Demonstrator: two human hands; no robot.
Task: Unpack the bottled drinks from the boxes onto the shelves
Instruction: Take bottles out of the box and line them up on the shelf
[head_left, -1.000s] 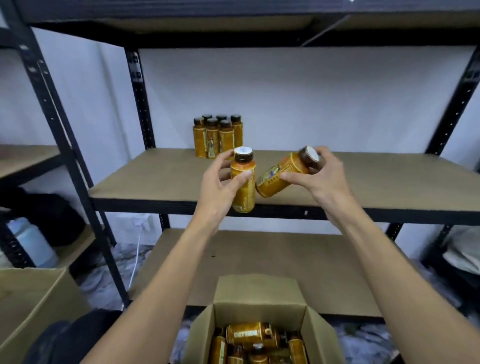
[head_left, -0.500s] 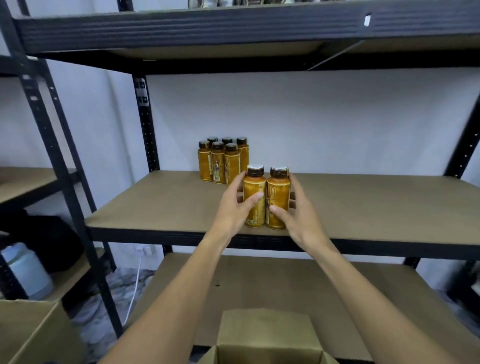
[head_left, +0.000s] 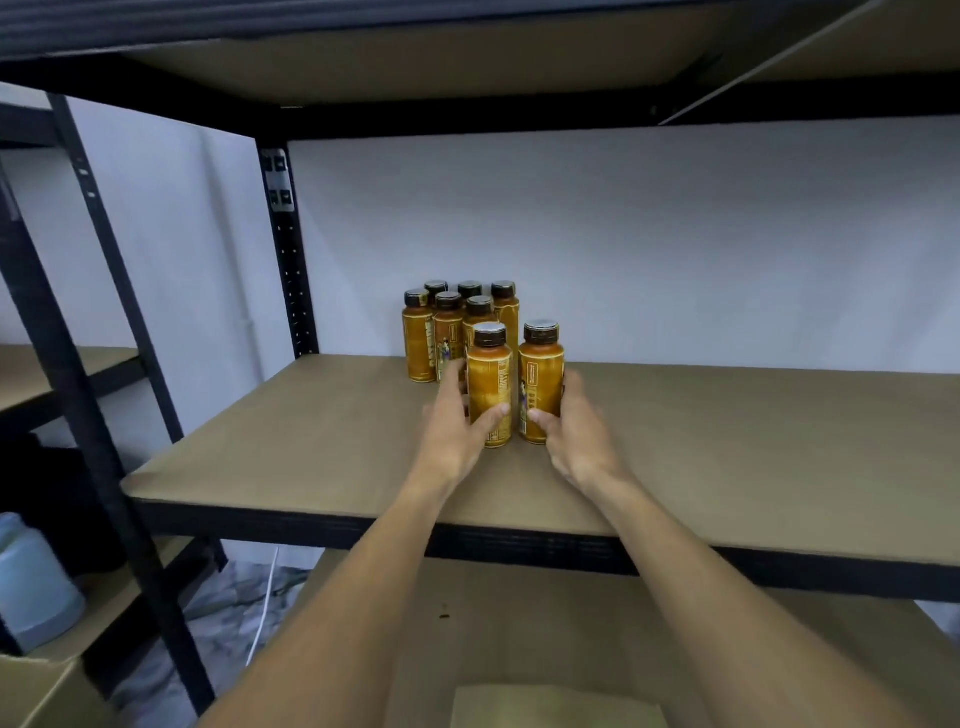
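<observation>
Neatly paired: two upright amber bottles (head_left: 488, 387), dark caps (head_left: 489, 334), printed labels (head_left: 537, 387).

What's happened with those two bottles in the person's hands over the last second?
A second ago both were in the air, the right bottle tilted sideways. Now it and the left bottle stand upright on the shelf, slid back towards the six bottles already there. The left hand and right hand still grip one each. The six bottles have not moved.
</observation>
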